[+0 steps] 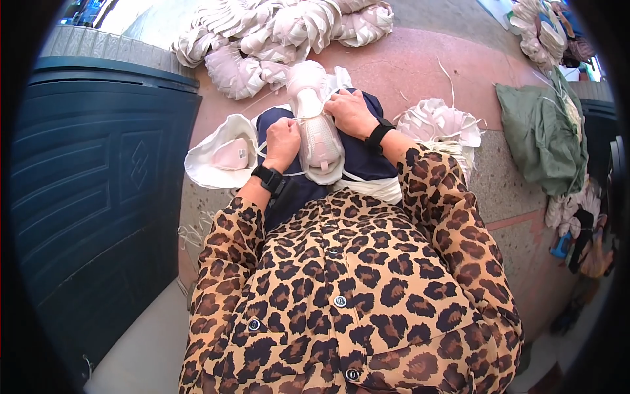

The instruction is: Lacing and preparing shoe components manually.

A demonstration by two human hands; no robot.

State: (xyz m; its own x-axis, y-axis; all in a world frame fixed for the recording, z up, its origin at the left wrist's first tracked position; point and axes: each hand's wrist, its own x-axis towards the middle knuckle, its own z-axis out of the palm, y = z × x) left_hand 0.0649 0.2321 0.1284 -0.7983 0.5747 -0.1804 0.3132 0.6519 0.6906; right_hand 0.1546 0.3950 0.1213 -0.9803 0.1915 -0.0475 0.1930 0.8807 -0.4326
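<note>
A pale pink and white shoe upper (pixel 320 141) lies lengthwise between my knees, on my dark blue trousers (pixel 279 200). My left hand (pixel 283 143) is closed at its left edge, pinching a thin white lace (pixel 294 174). At the opposite edge, a little farther away, my right hand (pixel 352 113) has its fingers pinched on the lace too. The lace crosses the upper between the two hands. Beside my left knee rests a white piece with a pink inside (pixel 230 152), probably another upper.
Bundles of pale uppers (pixel 282 29) are heaped ahead on the pink floor. A smaller bundle (pixel 441 123) with loose laces sits by my right knee. A dark blue door (pixel 105 151) stands at the left. At the right are a green sack (pixel 538 131) and more bundles (pixel 541 33).
</note>
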